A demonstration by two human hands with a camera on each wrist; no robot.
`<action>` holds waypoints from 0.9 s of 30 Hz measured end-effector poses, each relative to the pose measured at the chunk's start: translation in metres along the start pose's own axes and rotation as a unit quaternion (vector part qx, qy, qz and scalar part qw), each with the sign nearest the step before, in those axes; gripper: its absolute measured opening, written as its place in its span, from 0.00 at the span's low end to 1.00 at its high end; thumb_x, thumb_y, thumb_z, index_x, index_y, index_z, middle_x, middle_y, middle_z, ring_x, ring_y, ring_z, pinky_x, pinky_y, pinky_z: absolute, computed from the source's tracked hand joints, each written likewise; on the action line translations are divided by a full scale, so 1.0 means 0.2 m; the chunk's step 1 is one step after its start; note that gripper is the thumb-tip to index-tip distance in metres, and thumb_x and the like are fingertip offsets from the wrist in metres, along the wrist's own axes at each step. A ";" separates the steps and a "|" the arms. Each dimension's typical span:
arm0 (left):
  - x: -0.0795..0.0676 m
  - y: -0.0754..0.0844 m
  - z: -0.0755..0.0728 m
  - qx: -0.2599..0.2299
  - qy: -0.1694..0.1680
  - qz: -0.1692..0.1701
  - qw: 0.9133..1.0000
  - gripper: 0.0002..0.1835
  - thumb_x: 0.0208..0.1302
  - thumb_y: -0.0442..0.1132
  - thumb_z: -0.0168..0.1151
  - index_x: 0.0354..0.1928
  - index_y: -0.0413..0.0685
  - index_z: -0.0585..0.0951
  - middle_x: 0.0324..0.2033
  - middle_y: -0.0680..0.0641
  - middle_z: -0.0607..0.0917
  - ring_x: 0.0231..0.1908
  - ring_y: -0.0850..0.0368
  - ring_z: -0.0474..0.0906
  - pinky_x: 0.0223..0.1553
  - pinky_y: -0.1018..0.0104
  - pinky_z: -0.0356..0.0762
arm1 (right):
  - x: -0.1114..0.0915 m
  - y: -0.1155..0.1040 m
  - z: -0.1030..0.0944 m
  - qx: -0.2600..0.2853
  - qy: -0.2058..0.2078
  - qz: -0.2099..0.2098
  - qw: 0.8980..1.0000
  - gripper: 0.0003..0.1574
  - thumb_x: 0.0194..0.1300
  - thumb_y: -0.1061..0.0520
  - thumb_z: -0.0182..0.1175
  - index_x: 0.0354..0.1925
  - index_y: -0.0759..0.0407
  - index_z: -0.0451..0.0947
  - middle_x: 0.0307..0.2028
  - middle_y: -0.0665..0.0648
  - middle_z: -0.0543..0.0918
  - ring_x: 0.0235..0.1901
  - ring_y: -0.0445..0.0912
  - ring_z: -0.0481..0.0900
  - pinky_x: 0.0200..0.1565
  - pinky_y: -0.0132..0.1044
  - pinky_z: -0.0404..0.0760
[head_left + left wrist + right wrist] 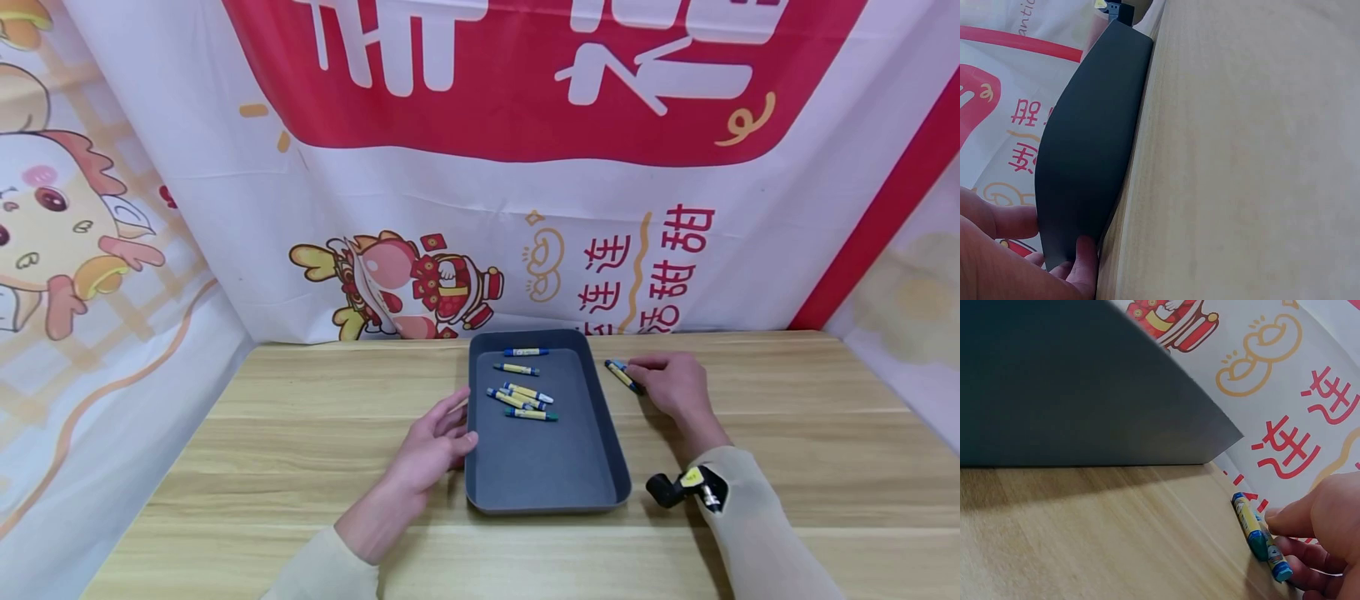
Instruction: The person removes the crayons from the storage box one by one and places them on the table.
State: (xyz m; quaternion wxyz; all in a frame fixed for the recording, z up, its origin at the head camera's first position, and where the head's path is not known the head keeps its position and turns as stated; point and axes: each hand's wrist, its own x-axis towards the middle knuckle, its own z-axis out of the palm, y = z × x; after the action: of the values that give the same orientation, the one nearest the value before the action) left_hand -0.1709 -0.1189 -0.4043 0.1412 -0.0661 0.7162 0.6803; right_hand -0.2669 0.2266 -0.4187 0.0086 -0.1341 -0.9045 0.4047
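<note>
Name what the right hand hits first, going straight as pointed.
Nearer crayon, right at the fingertips of the right hand, then the second crayon beside it. Past those, maybe the far right corner of the tray; exact line and depth unclear.

Two paper-wrapped crayons (1249,521) lie lower right — the right hand (1327,531) pinching one — on a woodgrain tabletop (1085,531), a grey tray (1085,387) spanning upper left.

Eight crayons (531,414), one tray (547,467), one tabletop (315,433)
</note>
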 end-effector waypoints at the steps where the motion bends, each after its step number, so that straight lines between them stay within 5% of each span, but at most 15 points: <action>1: 0.00 0.00 0.00 0.000 0.001 -0.002 1.000 0.38 0.74 0.28 0.60 0.82 0.60 0.65 0.79 0.39 0.70 0.74 0.40 0.72 0.72 0.44 0.76 | 0.00 0.00 0.00 0.002 0.001 -0.003 1.000 0.23 0.76 0.46 0.64 0.60 0.57 0.87 0.61 0.65 0.87 0.64 0.61 0.77 0.61 0.54 0.77; 12: 0.00 0.01 0.00 0.001 0.001 -0.010 1.000 0.38 0.74 0.29 0.60 0.81 0.63 0.66 0.79 0.40 0.69 0.74 0.40 0.72 0.72 0.44 0.76 | -0.03 -0.10 -0.03 0.017 -0.020 -0.050 0.998 0.24 0.78 0.47 0.62 0.63 0.56 0.85 0.63 0.64 0.86 0.61 0.59 0.80 0.58 0.52 0.82; 27: 0.00 0.00 0.00 0.004 0.005 -0.008 1.000 0.38 0.74 0.29 0.60 0.81 0.62 0.66 0.79 0.41 0.70 0.73 0.41 0.73 0.70 0.45 0.77 | -0.11 -0.28 0.00 0.016 0.001 -0.119 0.993 0.22 0.76 0.48 0.65 0.61 0.56 0.86 0.56 0.63 0.88 0.52 0.56 0.82 0.53 0.47 0.80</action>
State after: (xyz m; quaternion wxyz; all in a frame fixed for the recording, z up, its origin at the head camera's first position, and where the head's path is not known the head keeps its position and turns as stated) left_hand -0.1706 -0.1187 -0.4036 0.1430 -0.0744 0.7191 0.6760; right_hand -0.2594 0.1856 -0.3743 0.0601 -0.0258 -0.9072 0.4155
